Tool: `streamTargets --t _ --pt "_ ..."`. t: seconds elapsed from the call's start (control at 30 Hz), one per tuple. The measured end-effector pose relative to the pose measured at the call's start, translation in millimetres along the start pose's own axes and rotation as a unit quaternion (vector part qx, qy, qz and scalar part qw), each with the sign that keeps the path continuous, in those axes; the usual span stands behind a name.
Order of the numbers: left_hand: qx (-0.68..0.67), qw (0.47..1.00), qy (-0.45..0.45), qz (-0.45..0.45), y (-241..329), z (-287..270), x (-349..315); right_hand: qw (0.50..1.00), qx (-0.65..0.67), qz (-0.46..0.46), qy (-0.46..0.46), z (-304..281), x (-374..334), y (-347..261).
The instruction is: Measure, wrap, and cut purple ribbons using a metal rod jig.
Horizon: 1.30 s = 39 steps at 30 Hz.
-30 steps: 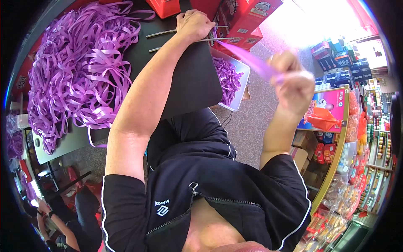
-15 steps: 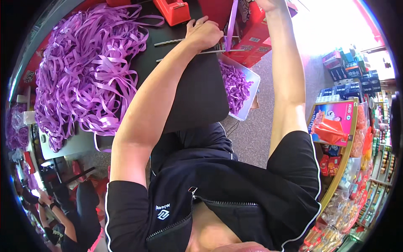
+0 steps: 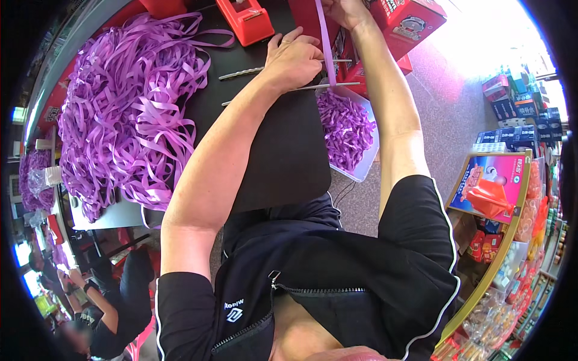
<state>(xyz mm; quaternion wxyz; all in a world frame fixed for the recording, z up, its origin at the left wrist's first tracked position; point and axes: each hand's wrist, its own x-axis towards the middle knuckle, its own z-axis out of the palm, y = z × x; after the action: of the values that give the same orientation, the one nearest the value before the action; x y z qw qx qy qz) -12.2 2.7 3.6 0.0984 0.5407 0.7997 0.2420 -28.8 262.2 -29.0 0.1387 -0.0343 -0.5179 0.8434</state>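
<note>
My left hand [image 3: 294, 60] rests over the black tabletop [image 3: 274, 150], fingers curled down and their undersides hidden. Two thin metal rods, one twisted [image 3: 242, 73] and one straight [image 3: 331, 86], pass beneath this hand and wrist and stick out on both sides. A purple ribbon [image 3: 326, 45] runs taut from the rods' right ends up to the top edge of the picture. There my right hand [image 3: 346, 12] is closed on the ribbon, its fingertips partly out of sight. Below the ribbon stands a white bin [image 3: 363, 171] of short purple ribbon pieces [image 3: 348, 129].
A big tangled heap of purple ribbon [image 3: 129, 108] covers the table's left part. A red tape dispenser [image 3: 245, 23] sits at the far edge. Red boxes [image 3: 409, 27] stand beyond my right forearm. Shelves with goods line the right; another person [image 3: 111, 301] sits at lower left.
My right hand has come left, closer to the rods, and the ribbon now tilts the other way. My left hand stays over the rods. The whole view has shifted slightly.
</note>
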Motion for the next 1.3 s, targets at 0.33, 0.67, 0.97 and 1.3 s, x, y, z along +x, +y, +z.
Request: streamTargets --t 0.33,0.67,0.97,1.3 --pt "0.01 1.0 0.022 0.002 -0.7 3.2 -0.9 0.993 -0.101 -0.023 0.062 2.9 -21.8 24.5" --pt "0.01 0.999 0.03 0.005 1.7 5.2 1.4 0.95 -0.216 -0.22 0.059 8.8 -18.4 -14.8" --pt "0.016 0.999 0.035 0.006 2.3 5.7 0.7 0.83 -0.445 -0.289 0.17 4.6 1.3 0.4" --pt "0.027 0.998 0.057 0.019 -1.5 7.9 -2.2 0.797 -0.529 -0.196 0.216 2.9 1.3 28.9"
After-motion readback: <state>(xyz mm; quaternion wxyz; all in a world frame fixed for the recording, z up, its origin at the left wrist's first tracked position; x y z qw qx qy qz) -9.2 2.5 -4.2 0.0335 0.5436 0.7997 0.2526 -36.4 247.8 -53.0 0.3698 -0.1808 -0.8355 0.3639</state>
